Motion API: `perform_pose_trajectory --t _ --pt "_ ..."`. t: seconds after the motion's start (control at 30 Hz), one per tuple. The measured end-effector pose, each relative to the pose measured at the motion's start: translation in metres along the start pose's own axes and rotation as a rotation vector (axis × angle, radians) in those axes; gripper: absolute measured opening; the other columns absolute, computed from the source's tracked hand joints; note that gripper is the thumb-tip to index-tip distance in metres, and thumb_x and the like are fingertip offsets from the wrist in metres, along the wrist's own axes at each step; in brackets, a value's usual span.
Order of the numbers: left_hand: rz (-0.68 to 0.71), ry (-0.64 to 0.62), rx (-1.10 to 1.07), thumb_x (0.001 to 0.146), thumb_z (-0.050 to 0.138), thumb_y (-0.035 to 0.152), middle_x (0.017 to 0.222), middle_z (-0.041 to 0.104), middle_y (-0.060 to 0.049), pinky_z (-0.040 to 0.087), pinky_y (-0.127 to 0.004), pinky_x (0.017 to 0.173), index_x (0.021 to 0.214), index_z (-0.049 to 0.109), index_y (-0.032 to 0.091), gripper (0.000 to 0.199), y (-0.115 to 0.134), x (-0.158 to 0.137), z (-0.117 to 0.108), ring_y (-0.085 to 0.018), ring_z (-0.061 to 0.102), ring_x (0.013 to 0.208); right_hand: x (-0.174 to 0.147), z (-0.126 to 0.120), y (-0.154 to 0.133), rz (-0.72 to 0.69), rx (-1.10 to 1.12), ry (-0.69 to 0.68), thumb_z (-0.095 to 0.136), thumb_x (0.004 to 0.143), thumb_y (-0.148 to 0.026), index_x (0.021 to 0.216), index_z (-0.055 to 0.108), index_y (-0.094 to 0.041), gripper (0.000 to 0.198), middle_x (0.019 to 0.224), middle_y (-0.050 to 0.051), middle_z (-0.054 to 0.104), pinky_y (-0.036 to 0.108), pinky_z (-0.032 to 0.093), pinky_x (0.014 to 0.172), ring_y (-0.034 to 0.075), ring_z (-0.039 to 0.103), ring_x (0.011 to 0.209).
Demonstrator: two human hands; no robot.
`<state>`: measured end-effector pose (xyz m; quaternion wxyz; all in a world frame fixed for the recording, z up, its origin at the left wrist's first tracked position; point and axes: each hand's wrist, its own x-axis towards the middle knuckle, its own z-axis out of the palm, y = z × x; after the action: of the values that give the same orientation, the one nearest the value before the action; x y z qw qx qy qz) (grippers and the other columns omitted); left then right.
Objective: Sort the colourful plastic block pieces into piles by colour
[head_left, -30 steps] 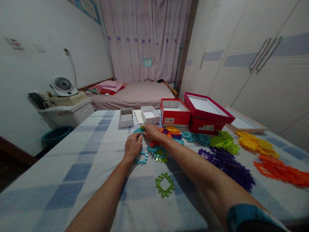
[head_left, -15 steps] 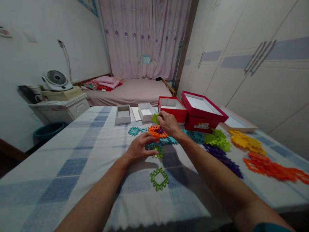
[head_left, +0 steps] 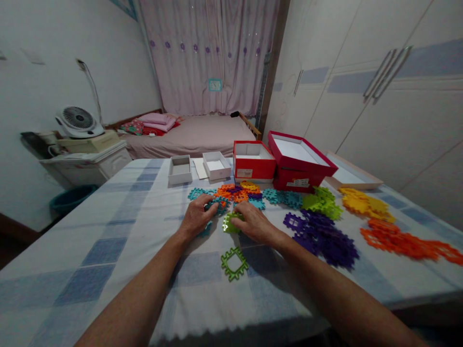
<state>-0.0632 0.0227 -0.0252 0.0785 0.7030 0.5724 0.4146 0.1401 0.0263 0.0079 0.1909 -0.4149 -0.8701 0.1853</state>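
Observation:
My left hand point(head_left: 198, 214) is closed, thumb and fingers pinching a teal interlocking puzzle piece point(head_left: 220, 204) with notched edges. Under that hand, another teal piece point(head_left: 206, 229) shows partly on the cloth. My right hand point(head_left: 255, 222) has its thumb and fingertips on a lime-green puzzle piece point(head_left: 230, 223), whose right side they cover. Nearer to me, a green square frame piece point(head_left: 234, 263) lies flat by itself. Beyond both hands sits a cluster of orange pieces point(head_left: 226, 191) among purple, yellow and teal ones.
On the right lie piles of purple pieces point(head_left: 327, 239), lime-green pieces point(head_left: 323, 202), yellow pieces point(head_left: 366, 204) and orange pieces point(head_left: 405, 243). Along the back stand a grey box point(head_left: 180, 177), a white box point(head_left: 217, 172), a red box point(head_left: 253, 168) and a larger dark-red box point(head_left: 298, 176).
My right hand has come down towards me from in front of the red box to the lime-green piece. My left hand has shifted slightly left and away, with the teal piece.

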Motion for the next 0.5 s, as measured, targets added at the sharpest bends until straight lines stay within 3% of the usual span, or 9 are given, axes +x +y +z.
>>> perform_pose_trajectory --t 0.2,0.37,0.5 --pt "-0.015 -0.002 0.032 0.084 0.049 0.038 0.095 0.068 -0.007 0.049 -0.032 0.083 0.093 0.067 0.017 0.029 -0.001 0.001 0.001 -0.02 0.062 0.09 -0.013 0.008 -0.005 -0.02 -0.074 -0.03 0.061 0.084 -0.024 0.102 0.056 -0.017 0.02 0.102 0.008 0.055 0.034 0.038 0.087 0.021 0.049 0.097" --pt "-0.023 0.003 0.041 0.084 0.049 0.038 0.095 0.069 -0.006 0.048 -0.033 0.085 0.094 0.067 0.018 0.029 -0.004 0.002 0.002 -0.019 0.062 0.091 -0.011 0.008 -0.004 0.027 0.1 0.05 0.063 0.075 -0.014 0.112 0.054 -0.017 0.038 0.108 0.007 0.051 0.032 0.042 0.084 0.018 0.051 0.093" --pt "-0.03 0.002 0.052 0.083 0.049 0.038 0.097 0.069 -0.007 0.048 -0.034 0.087 0.094 0.067 0.018 0.03 -0.003 0.002 0.001 -0.02 0.061 0.093 -0.012 -0.014 -0.005 0.052 0.335 0.042 0.06 0.075 -0.012 0.122 0.053 -0.016 0.048 0.113 0.007 0.058 0.035 0.042 0.092 0.019 0.053 0.102"
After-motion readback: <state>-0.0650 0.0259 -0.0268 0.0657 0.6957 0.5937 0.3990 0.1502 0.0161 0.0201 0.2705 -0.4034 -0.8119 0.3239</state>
